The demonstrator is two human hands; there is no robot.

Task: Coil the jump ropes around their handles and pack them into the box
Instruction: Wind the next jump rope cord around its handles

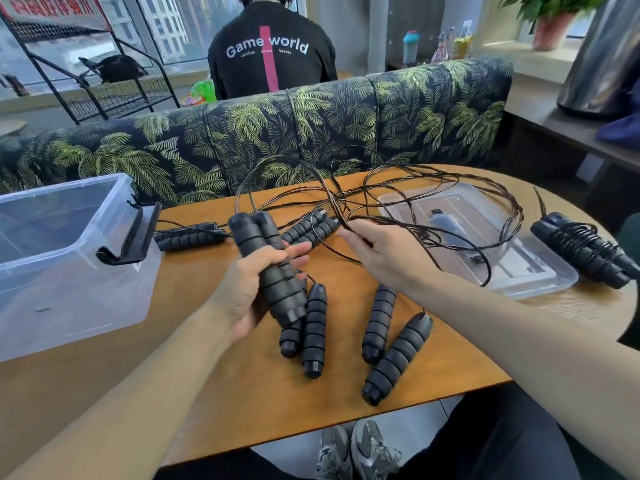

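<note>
Left hand (254,289) grips 2 black ribbed foam handles (268,268) held together upright over the wooden table (242,393). Right hand (377,251) pinches the thin black cord (341,220) near the tangle. Clear plastic box (69,258) sits open at left, 1 coiled black rope bundle (585,251) far right. Best to free this cord from the tangle first, then wrap tight, even turns along the paired handles.

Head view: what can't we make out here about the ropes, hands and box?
- Clear box: left side cut off by the frame edge, so its full contents are unknown.
- Rope tangle: strands cross, so which rope belongs to which handles is untraceable.
- Right hand: fingertips curl under, hiding its grip on the strands.
- Handle pair: middle covered by the left hand.
- Coiled rope: near the right edge, its ends unclear.
</note>
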